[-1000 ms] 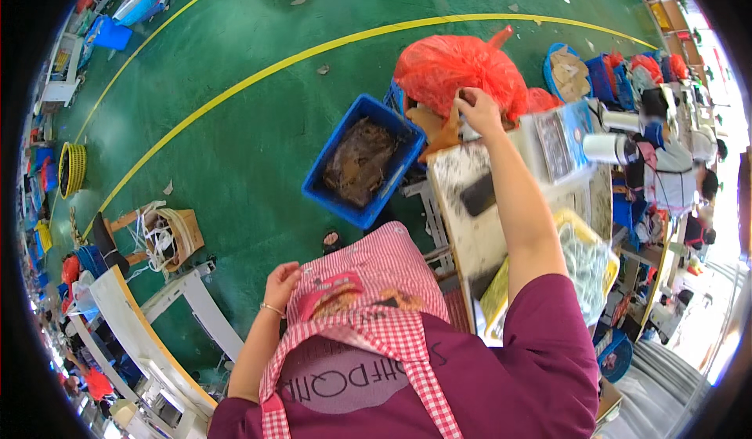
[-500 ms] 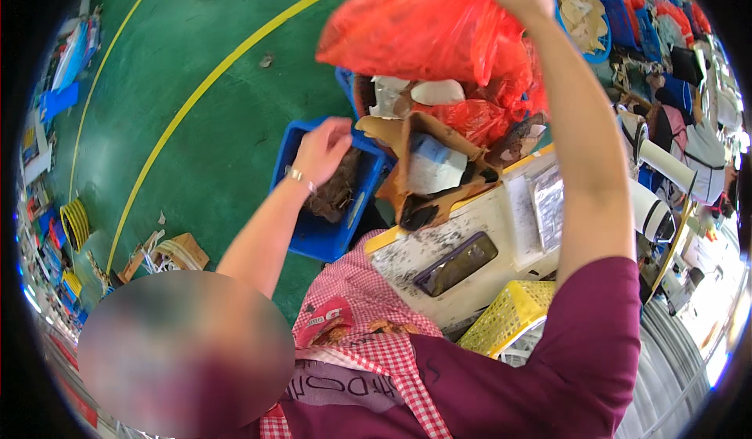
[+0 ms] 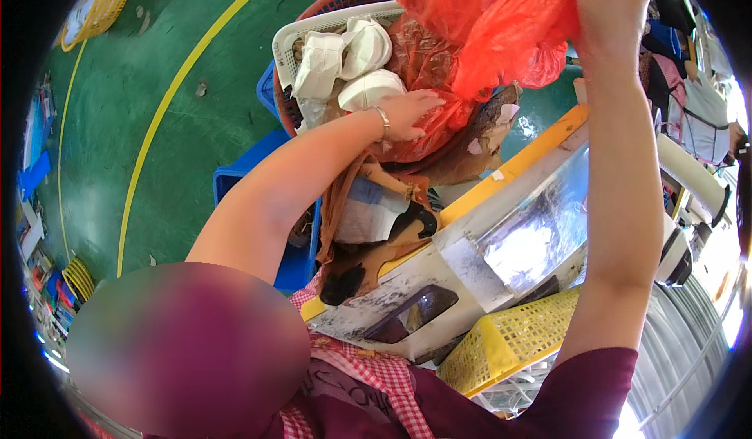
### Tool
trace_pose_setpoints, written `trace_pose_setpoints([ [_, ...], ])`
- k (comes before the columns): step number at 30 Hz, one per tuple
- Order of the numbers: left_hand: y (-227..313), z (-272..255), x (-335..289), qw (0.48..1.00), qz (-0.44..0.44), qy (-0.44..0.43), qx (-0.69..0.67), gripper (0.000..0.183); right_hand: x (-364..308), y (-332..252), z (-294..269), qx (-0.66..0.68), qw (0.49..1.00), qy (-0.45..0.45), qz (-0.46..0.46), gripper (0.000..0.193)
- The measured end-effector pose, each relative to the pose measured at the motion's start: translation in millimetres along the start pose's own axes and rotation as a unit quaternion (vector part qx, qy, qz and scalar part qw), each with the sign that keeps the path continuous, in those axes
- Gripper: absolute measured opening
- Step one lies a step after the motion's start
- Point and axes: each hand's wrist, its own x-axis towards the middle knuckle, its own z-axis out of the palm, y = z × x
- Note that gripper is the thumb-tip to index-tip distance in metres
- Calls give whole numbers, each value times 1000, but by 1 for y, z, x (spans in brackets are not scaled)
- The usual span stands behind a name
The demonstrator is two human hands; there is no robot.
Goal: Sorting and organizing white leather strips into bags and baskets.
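My right hand [image 3: 615, 16] is closed on a thin red plastic bag [image 3: 509, 36], held up at the top of the view. Part of the bag is cut off by the upper edge. My left hand [image 3: 409, 115], fingers stretched out, reaches onto more red plastic [image 3: 450, 130] lying in the heap below. Just beyond that wrist, white rounded pieces [image 3: 368, 90] sit in a white plastic basket [image 3: 283, 43], which rests in a dark red basket [image 3: 337, 2].
A blue bin [image 3: 235, 174] stands partly under my left forearm. Brown scrap sheets [image 3: 352, 270] hang over the yellow-edged table [image 3: 470, 204]. A dark phone [image 3: 411, 314] lies on it, beside a yellow basket [image 3: 509, 337]. Another yellow basket [image 3: 102, 8] is far left.
My left hand has moved right, from over the blue bin to the red plastic. My right hand has carried the bag right, uncovering the white basket. The view has shifted too.
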Motion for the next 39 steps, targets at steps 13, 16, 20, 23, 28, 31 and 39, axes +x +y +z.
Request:
trace_pose_setpoints([
  [13,70,33,62,987,-123,52,-89,44,17,62,-26,-185,946,264,-39,35],
  [16,108,1,57,954,-27,104,-280,33,25,63,-36,-123,944,288,-105,37],
  [20,135,-38,37,979,64,95,-167,23,17,49,-18,-117,930,292,-191,39],
  [23,151,-84,14,987,-12,120,-102,22,21,62,-35,-113,945,277,-133,37],
  [28,177,-179,-80,946,-64,257,-186,25,23,69,-44,-167,949,230,-135,29],
  [31,183,-205,-153,942,-59,318,-86,25,18,68,-49,-235,933,241,-125,32],
  [39,204,-233,-333,898,-189,392,61,23,-8,74,-39,-485,843,-165,163,57],
])
